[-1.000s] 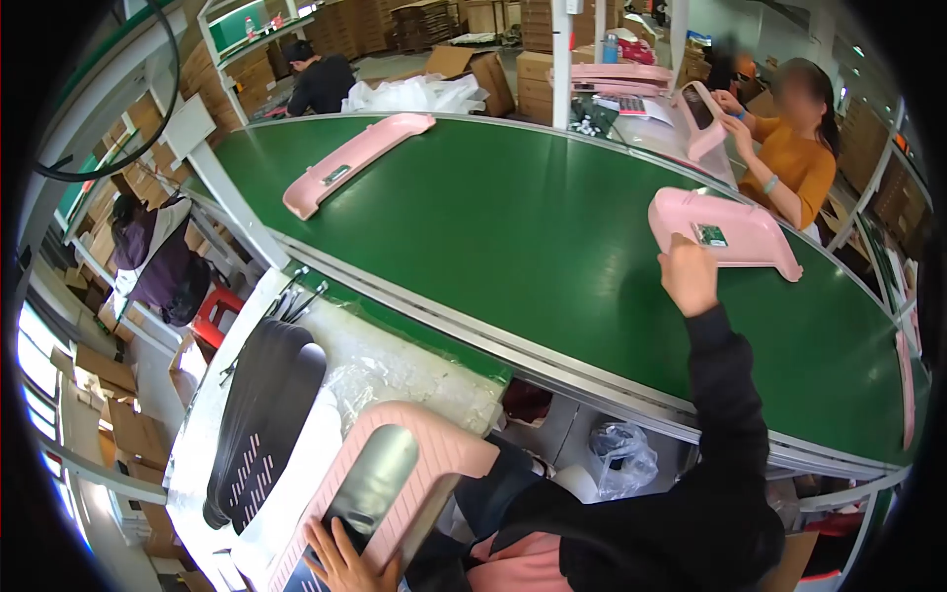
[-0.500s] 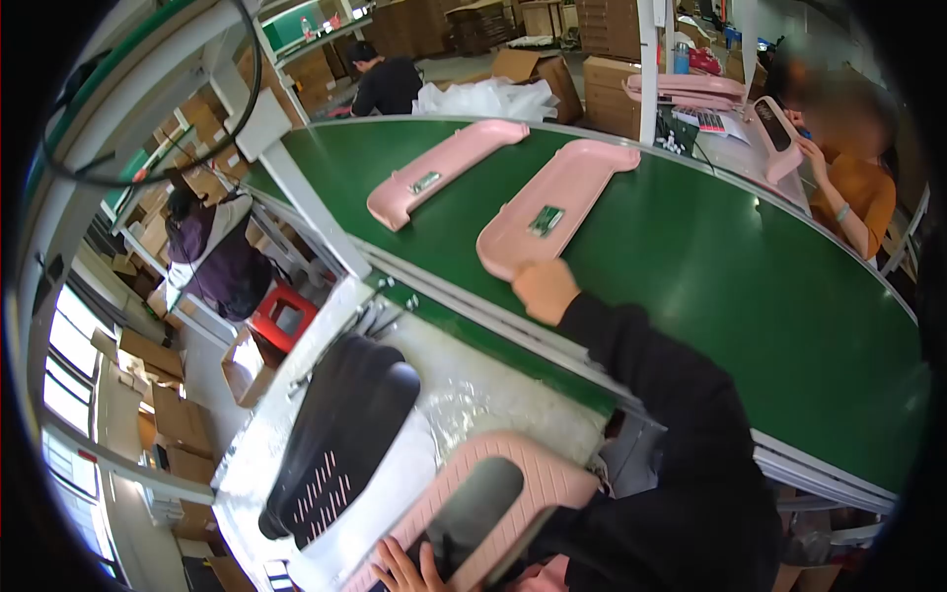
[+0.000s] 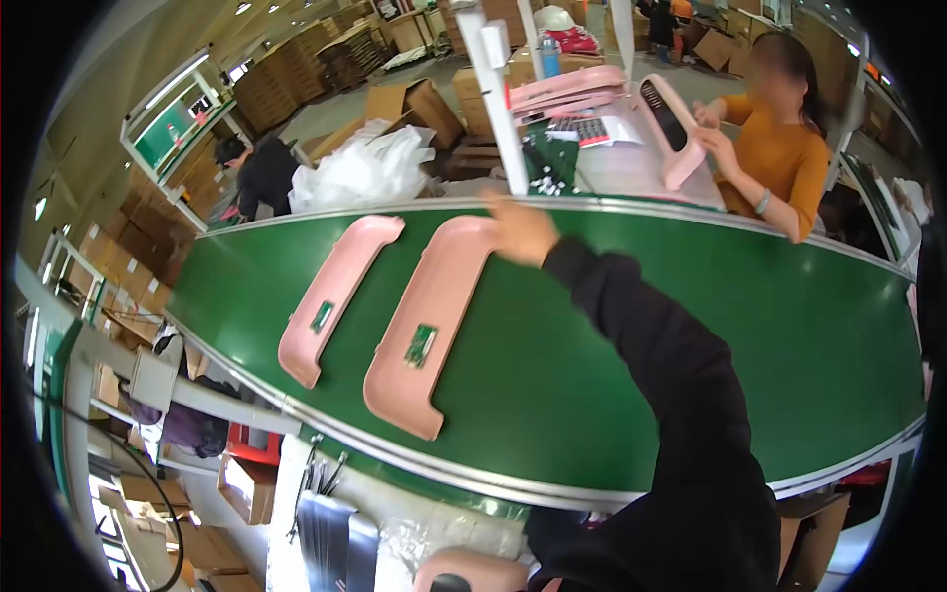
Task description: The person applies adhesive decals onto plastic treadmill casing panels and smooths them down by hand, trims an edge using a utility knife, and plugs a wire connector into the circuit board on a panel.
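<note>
My right hand [image 3: 521, 232], in a black sleeve, reaches over the green belt. It is at the far end of a pink plastic shell [image 3: 400, 370], beside or touching its edge. Motion smears the fingers, so their grip is unclear. This shell lies with its hollow side up and has a small green circuit board [image 3: 421, 345] inside. To its left lies a second, narrower pink shell [image 3: 340, 271], also with a small green board [image 3: 322, 316]. A pink frame part [image 3: 478, 569] shows at the bottom edge. My left hand is out of view.
A white post [image 3: 498, 109] stands at the belt's far edge. Beyond it, a co-worker in an orange top [image 3: 784, 148] holds a pink panel [image 3: 671, 128] beside stacked pink parts [image 3: 567, 89]. Black panels [image 3: 330, 543] lie on the near bench.
The view has swung up and right. My right hand has gone from the larger shell's near end to its far end. My left hand, earlier resting on the pink frame part, has left view.
</note>
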Demonstrator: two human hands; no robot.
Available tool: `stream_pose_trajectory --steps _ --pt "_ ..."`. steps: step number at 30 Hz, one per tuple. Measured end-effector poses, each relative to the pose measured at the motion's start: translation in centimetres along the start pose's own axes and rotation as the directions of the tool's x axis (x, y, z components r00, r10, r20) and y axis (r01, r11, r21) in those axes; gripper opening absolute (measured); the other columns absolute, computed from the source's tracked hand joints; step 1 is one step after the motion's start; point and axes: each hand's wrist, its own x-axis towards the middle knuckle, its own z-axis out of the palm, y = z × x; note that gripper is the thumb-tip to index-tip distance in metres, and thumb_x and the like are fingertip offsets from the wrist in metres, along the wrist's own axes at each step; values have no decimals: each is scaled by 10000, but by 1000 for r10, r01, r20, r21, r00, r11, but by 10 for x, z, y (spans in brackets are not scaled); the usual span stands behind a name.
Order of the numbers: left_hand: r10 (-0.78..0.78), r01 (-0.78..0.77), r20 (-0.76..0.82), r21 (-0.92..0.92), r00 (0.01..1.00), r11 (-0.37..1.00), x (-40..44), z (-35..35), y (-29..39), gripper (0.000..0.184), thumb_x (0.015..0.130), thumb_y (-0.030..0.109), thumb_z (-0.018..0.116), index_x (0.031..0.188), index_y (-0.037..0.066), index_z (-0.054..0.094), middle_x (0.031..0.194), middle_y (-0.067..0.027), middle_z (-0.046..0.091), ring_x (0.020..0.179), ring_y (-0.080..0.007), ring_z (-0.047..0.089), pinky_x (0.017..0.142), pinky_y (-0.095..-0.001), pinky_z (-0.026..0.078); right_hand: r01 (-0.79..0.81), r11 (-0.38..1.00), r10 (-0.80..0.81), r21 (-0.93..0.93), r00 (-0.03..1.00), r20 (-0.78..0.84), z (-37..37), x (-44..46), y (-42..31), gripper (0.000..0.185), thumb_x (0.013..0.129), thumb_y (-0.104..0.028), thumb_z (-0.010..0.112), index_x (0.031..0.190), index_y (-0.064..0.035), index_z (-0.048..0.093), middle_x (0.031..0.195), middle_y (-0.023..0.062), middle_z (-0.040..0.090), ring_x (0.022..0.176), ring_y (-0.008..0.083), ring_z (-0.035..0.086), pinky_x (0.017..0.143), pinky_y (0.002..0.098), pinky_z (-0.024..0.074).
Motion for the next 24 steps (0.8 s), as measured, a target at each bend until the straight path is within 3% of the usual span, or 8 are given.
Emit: stream_pose_trajectory --steps 1,3,5,6,7,10,13,24 --pt "44 -64 -112 -182 993 981 26 -3 14 622 948 422 509 1509 186 384 1594 -188 289 1467 -389 287 1086 -677 281 -261 965 256 37 961 103 -34 33 44 632 843 -315 680 1363 -23 471 1174 257 639 1074 435 623 894 477 519" --pt "52 -223 -337 -492 940 842 76 -12 39 715 898 495 593 1515 201 381 1608 -186 260 1472 -415 258 1099 -694 224 -339 941 332 -14 928 -169 -71 90 153 744 830 -307 690 1417 39 391 1181 315 633 1112 434 624 938 460 500" --pt "-17 -416 -534 -678 845 606 94 -35 49 815 849 567 676 1521 216 378 1623 -185 232 1477 -442 229 1112 -711 168 -507 858 514 85 847 -138 -141 116 192 750 813 -306 705 1402 44 401 1207 311 623 1132 434 613 961 446 489" --pt "112 -469 -527 -616 843 633 103 -107 85 891 706 362 805 1409 -23 416 1521 -317 294 1441 -504 228 1118 -636 234 -517 851 526 95 839 -143 -153 130 229 750 813 -306 705 1402 44 401 1207 311 623 1132 434 613 961 446 489" --pt "240 -545 -572 -449 784 709 125 -145 125 696 863 490 663 1339 -1 529 1504 -193 393 1404 -354 356 1078 -614 317 -459 887 461 54 871 -170 -157 143 271 799 791 -333 708 1421 33 381 1231 317 610 1163 438 596 993 455 472" --pt "636 -745 -473 -68 610 664 176 -206 218 941 859 659 580 1500 21 322 1601 -214 227 1485 -402 212 1096 -651 278 -457 888 443 -48 880 -171 -196 151 285 860 761 -353 710 1449 18 352 1260 322 595 1209 436 572 1035 459 449" --pt "654 -790 -521 -68 549 609 215 -215 273 1055 819 758 537 1529 24 271 1623 -213 174 1493 -422 168 1077 -701 254 -529 833 516 -163 849 -115 -217 167 283 886 744 -342 708 1467 9 334 1272 320 591 1240 424 557 1052 446 439" --pt "686 -696 -175 7 706 718 200 -222 303 1119 813 832 433 1585 81 129 1652 -184 47 1520 -402 37 1049 -768 195 -447 868 496 216 800 -338 -178 243 281 823 736 -293 738 1383 72 381 1172 332 631 1120 456 612 947 448 497"
